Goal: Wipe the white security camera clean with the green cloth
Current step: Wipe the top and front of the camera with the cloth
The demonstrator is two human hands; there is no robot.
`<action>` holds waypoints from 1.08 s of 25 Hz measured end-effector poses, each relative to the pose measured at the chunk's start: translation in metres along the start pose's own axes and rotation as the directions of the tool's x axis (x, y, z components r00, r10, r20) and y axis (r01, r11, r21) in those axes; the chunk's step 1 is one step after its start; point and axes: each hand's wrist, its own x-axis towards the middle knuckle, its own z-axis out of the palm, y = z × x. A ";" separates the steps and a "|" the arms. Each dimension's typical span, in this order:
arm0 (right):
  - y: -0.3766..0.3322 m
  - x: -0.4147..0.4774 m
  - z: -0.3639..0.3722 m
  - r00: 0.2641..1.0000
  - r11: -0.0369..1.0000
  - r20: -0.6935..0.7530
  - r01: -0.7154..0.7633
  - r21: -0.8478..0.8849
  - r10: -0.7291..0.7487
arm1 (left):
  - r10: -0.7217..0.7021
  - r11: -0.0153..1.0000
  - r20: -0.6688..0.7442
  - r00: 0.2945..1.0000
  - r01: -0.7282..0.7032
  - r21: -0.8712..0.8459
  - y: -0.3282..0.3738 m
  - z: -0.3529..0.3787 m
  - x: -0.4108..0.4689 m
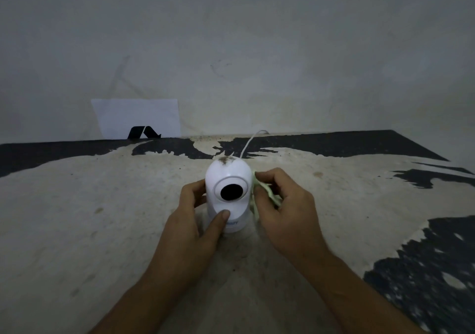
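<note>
Worn, cream-and-black patterned tabletop (102, 218) runs back to a dim wall, with a white sheet (138, 117) propped far beyond the left hand. That left hand (195, 220) cups the white security camera (228, 194), thumb pressed on its front, fingers round its side. Standing between both hands, the camera looks light, smooth and slippery, best gripped low on the body. Just beside it, the right hand (282, 205) pinches the soft green cloth (259, 192) against its flank.
</note>
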 end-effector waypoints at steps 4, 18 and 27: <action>0.002 -0.002 -0.007 0.999 0.999 0.028 -0.039 0.036 0.038 | -0.019 0.999 0.002 1.000 0.019 -0.026 0.005 0.001 -0.002; -0.006 -0.003 0.000 0.908 0.895 -0.061 0.396 -0.205 -0.415 | -0.034 0.999 0.043 0.999 0.035 -0.022 0.002 -0.003 0.001; 0.004 0.039 -0.010 0.956 0.948 0.039 0.294 -0.124 -0.292 | 0.000 0.999 0.074 0.997 0.004 -0.050 -0.005 -0.005 0.002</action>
